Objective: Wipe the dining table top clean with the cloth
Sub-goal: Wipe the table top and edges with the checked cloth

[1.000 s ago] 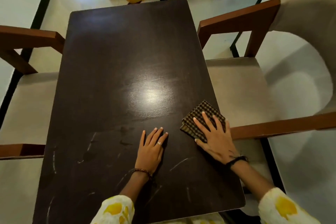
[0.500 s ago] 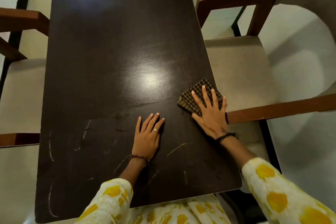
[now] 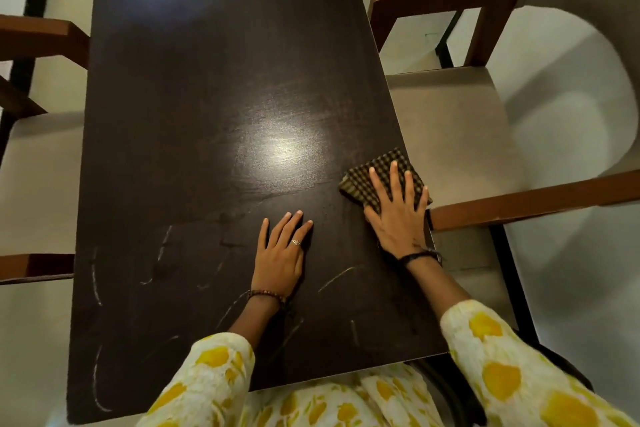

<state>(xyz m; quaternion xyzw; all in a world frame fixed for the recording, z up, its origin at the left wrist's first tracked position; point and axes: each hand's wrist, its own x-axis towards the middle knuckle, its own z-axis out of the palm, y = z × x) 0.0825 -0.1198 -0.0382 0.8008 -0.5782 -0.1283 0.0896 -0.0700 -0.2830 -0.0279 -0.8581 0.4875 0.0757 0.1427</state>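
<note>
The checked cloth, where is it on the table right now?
In the head view the checked cloth lies flat at the table's right edge, under the right hand's spread fingers, beside the chair armrest.

One dark table (image 3: 207,97), one checked cloth (image 3: 379,172), two hands, left (image 3: 280,253) and right (image 3: 398,218), two chairs, left (image 3: 38,166) and right (image 3: 450,121), two bracelets, one ring (image 3: 296,242)

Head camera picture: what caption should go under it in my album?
Right hand presses checked cloth flat at dark table edge, left hand resting beside.
</note>
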